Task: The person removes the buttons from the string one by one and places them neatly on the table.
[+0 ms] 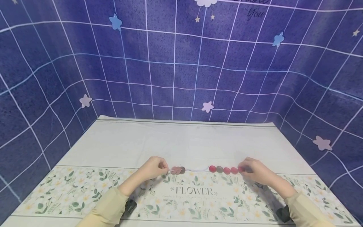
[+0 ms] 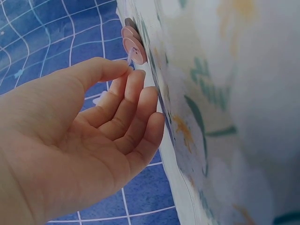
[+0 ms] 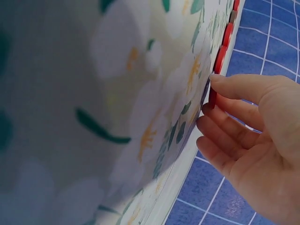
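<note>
A white string (image 1: 197,170) runs across the table between my hands, with buttons threaded on it. At its left end sit dusty-pink buttons (image 1: 175,170) and a brown button (image 1: 182,170). My left hand (image 1: 153,167) pinches the string's end (image 2: 130,56) between thumb and index finger, just beside the outermost pink button (image 2: 136,50). On the right lies a row of several red buttons (image 1: 227,170) with one grey-brown button (image 1: 219,169) among them. My right hand (image 1: 257,171) pinches the outermost red button (image 3: 213,98) at that end, its other fingers loosely bent.
The white tablecloth (image 1: 187,138) carries a floral band with the printed word FLOWER (image 1: 194,190). A blue curtain (image 1: 158,75) with a white grid and stars surrounds the table at the back and sides. Dark wrist devices (image 1: 131,207) sit under both sleeves.
</note>
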`<state>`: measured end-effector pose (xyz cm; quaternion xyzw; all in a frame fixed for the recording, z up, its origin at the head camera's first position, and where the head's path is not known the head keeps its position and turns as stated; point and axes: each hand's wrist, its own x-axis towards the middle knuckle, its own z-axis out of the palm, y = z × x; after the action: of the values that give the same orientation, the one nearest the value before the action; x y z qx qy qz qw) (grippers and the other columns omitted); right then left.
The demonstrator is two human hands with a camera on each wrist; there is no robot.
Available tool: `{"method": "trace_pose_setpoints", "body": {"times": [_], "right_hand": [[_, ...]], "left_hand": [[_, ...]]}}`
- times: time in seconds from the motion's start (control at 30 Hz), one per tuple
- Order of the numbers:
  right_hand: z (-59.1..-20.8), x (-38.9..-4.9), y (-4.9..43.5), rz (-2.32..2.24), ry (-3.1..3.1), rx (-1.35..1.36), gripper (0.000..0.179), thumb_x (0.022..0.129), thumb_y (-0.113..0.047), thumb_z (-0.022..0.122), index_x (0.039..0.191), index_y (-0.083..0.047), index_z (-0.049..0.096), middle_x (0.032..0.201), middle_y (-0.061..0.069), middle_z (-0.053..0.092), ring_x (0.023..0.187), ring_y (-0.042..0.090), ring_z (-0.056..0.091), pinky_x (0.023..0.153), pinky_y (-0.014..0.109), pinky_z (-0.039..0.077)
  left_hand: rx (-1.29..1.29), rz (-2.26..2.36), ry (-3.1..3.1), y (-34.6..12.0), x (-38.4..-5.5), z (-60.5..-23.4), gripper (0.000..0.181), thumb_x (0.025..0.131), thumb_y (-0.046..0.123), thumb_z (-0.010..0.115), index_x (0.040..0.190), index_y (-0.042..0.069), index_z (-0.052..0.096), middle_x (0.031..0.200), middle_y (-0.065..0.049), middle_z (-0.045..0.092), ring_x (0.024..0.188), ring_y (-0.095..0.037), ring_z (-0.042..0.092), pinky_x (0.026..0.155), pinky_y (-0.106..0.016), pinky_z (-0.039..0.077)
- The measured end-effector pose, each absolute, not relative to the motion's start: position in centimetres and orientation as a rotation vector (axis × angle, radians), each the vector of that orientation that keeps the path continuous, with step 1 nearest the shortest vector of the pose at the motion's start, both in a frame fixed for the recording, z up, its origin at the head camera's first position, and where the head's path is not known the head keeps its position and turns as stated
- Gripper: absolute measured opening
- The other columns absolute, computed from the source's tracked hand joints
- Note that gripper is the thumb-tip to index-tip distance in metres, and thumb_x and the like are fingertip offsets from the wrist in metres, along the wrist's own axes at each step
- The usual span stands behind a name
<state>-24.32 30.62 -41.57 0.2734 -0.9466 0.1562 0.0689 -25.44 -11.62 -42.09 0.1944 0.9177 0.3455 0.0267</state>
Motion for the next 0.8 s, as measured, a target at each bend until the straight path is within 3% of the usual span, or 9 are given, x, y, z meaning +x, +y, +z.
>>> {"method": "trace_pose_setpoints", "body": {"times": [0.4,0.8], "right_hand": [[-41.7,-24.4,30.6,0.490,-2.842,0.831,0.024,0.076,-0.009,0.072,0.100,-0.005,0.068,0.092,-0.001,0.063,0.084,0.018,0.062,0.077,0.035,0.053],[-41.7,-24.4,30.7,0.485,-2.870,0.818,0.025,0.077,-0.012,0.072,0.101,-0.007,0.068,0.094,-0.002,0.063,0.089,0.021,0.063,0.081,0.037,0.053]], "left_hand": [[0.551,1.062,2.825,-11.5,-25.3,-41.8,0.006,0.081,0.013,0.065,0.079,0.008,0.064,0.074,0.001,0.063,0.065,-0.011,0.056,0.056,-0.023,0.050],[0.569,1.030,2.845,-12.5,-26.0,-41.6,0.006,0.083,0.016,0.065,0.080,0.011,0.065,0.075,0.004,0.063,0.070,-0.009,0.057,0.066,-0.027,0.051]]}}
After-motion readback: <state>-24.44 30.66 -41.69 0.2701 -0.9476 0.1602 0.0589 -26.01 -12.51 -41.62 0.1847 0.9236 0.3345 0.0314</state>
